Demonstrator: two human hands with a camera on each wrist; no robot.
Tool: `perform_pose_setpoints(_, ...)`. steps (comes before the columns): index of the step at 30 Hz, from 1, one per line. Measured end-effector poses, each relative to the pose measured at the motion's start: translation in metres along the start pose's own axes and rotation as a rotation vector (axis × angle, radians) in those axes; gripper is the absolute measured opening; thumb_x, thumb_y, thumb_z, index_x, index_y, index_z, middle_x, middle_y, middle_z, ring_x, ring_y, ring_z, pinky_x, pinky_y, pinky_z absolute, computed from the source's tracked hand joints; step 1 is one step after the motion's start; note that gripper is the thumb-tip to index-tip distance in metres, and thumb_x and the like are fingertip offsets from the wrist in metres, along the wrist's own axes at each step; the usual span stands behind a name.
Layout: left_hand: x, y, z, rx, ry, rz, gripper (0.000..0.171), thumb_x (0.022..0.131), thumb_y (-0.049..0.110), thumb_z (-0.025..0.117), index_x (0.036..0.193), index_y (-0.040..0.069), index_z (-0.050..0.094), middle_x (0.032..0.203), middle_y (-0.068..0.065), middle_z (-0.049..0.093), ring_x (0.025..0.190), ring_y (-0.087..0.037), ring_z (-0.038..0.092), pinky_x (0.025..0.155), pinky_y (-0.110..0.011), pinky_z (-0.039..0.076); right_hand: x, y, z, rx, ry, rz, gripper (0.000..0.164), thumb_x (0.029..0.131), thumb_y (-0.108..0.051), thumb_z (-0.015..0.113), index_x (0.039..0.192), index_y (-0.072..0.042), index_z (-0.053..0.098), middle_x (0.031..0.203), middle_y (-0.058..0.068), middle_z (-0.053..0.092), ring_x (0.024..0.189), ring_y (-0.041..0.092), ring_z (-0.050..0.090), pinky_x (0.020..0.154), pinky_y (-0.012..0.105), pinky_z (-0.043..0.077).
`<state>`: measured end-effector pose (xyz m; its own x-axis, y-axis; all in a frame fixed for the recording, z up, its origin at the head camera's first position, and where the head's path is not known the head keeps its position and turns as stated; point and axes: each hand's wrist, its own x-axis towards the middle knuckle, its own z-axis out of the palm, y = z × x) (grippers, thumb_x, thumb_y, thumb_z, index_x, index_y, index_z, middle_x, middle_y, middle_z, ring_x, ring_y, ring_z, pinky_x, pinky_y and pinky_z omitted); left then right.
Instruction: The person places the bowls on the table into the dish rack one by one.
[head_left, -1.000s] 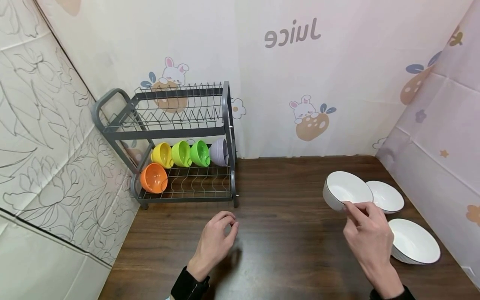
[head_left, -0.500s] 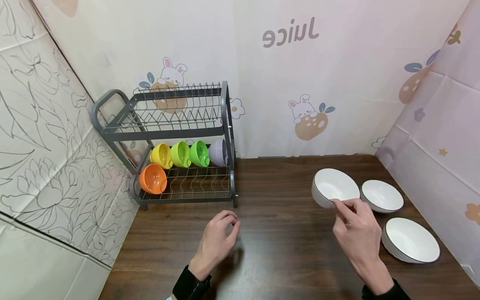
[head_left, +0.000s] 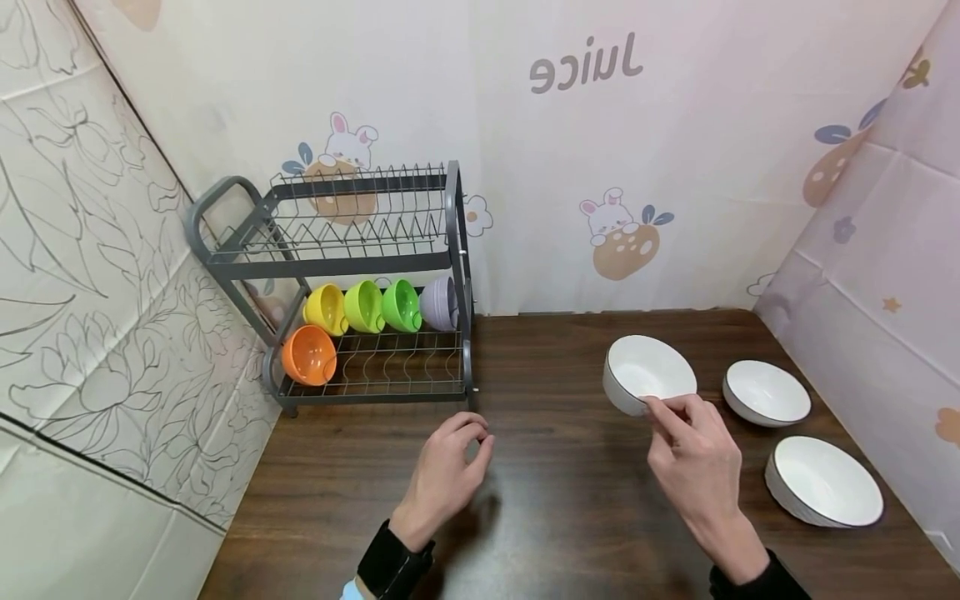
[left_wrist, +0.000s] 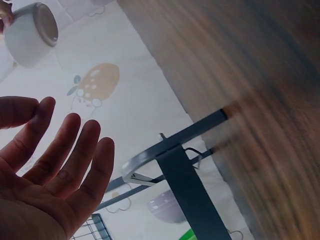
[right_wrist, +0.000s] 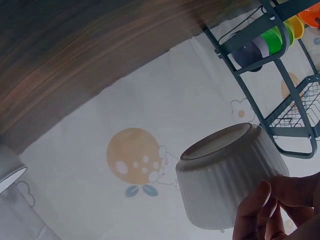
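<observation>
A white bowl with a dark rim (head_left: 649,371) is held off the table by my right hand (head_left: 697,467), thumb and fingers pinching its near rim. From below, the right wrist view shows the ribbed outside of that bowl (right_wrist: 225,185) and its foot. My left hand (head_left: 444,475) hovers over the table in front of the rack, holding nothing. Its fingers (left_wrist: 62,155) look loosely bent and spread in the left wrist view. To the right of the held bowl, a smaller white bowl (head_left: 767,393) and a larger white bowl (head_left: 823,483) stand on the table.
A grey two-tier dish rack (head_left: 337,271) stands at the back left of the wooden table (head_left: 555,517). On its lower tier sit an orange bowl (head_left: 309,356), a yellow bowl (head_left: 326,309), green bowls (head_left: 402,307) and a lilac bowl (head_left: 439,303). Patterned cloth walls (head_left: 525,167) enclose the table.
My right hand has carried the white bowl leftward, away from the two other white bowls. My left hand has shifted slightly right and stays off everything.
</observation>
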<state>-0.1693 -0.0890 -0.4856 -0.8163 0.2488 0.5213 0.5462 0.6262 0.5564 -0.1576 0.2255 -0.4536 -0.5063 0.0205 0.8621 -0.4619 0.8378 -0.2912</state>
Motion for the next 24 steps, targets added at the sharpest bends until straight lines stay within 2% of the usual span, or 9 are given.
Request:
perform_pose_setpoints(4, 0.004, 0.005, 0.001, -0.004, -0.007, 0.004, 0.015, 0.098, 0.010, 0.076, 0.084, 0.014, 0.071, 0.106, -0.002, 0.071, 0.099, -0.015, 0.067, 0.085, -0.034, 0.058, 0.000, -0.004, 0.001, 0.010, -0.006, -0.009, 0.032, 0.073, 0.015, 0.073, 0.100, 0.001, 0.083, 0.086, 0.013, 0.067, 0.079, 0.035, 0.061, 0.066, 0.036, 0.039)
perform_pose_setpoints(10, 0.008, 0.009, 0.001, 0.000, -0.019, 0.016, 0.014, 0.099, 0.011, 0.075, 0.086, 0.014, 0.072, 0.107, -0.001, 0.070, 0.099, -0.014, 0.066, 0.084, -0.033, 0.058, 0.003, -0.008, 0.003, 0.041, -0.012, -0.034, 0.023, 0.081, 0.007, 0.070, 0.099, 0.001, 0.083, 0.087, 0.012, 0.067, 0.077, 0.032, 0.059, 0.066, 0.034, 0.038)
perform_pose_setpoints(19, 0.013, 0.012, -0.001, 0.002, -0.018, 0.065, 0.010, 0.100, 0.013, 0.075, 0.089, 0.014, 0.074, 0.107, -0.001, 0.070, 0.099, -0.014, 0.066, 0.084, -0.032, 0.057, 0.007, -0.017, 0.011, 0.071, -0.030, -0.072, 0.023, 0.080, 0.008, 0.071, 0.099, 0.000, 0.083, 0.086, 0.009, 0.066, 0.073, 0.026, 0.057, 0.061, 0.032, 0.039)
perform_pose_setpoints(22, 0.015, 0.013, -0.002, -0.024, -0.046, 0.064, 0.006, 0.101, 0.018, 0.074, 0.097, 0.014, 0.074, 0.108, 0.001, 0.069, 0.101, -0.013, 0.066, 0.086, -0.031, 0.057, 0.006, -0.020, 0.014, 0.080, -0.030, -0.083, 0.026, 0.079, 0.010, 0.068, 0.098, -0.001, 0.083, 0.086, 0.008, 0.066, 0.073, 0.025, 0.057, 0.061, 0.032, 0.040)
perform_pose_setpoints(24, 0.016, 0.015, -0.003, -0.044, -0.075, 0.054, 0.012, 0.103, 0.024, 0.073, 0.108, 0.014, 0.073, 0.114, 0.002, 0.070, 0.106, -0.013, 0.066, 0.090, -0.032, 0.057, 0.005, -0.023, 0.017, 0.089, -0.030, -0.093, 0.028, 0.079, 0.010, 0.065, 0.098, -0.001, 0.083, 0.086, 0.008, 0.066, 0.073, 0.024, 0.057, 0.061, 0.032, 0.040)
